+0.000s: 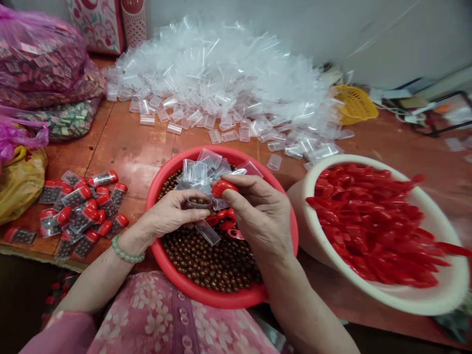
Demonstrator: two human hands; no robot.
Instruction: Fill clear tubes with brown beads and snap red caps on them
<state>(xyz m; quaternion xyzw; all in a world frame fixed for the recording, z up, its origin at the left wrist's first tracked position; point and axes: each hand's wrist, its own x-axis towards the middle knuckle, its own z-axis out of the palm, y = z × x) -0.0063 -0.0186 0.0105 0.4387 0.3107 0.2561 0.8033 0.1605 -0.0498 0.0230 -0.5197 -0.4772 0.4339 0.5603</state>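
Over a red basin [158,246] of brown balls [210,263], my left hand [171,214] grips a clear plastic tube [200,201] with brown balls inside, its open end facing up. Just to the right, my right hand [258,211] pinches a red cap [223,188] between thumb and fingers; cap and tube are apart. Loose clear tubes [199,172] lie on the balls at the back of the basin. Several red caps [225,219] rest in the basin between my hands, partly hidden by my right fingers.
A white tub [313,216] of red pieces stands at the right. Filled, red-capped tubes [83,214] lie at the left. Behind are a large heap of clear tubes [228,73], a yellow basket [356,104] and pink bags [40,59] of small packets.
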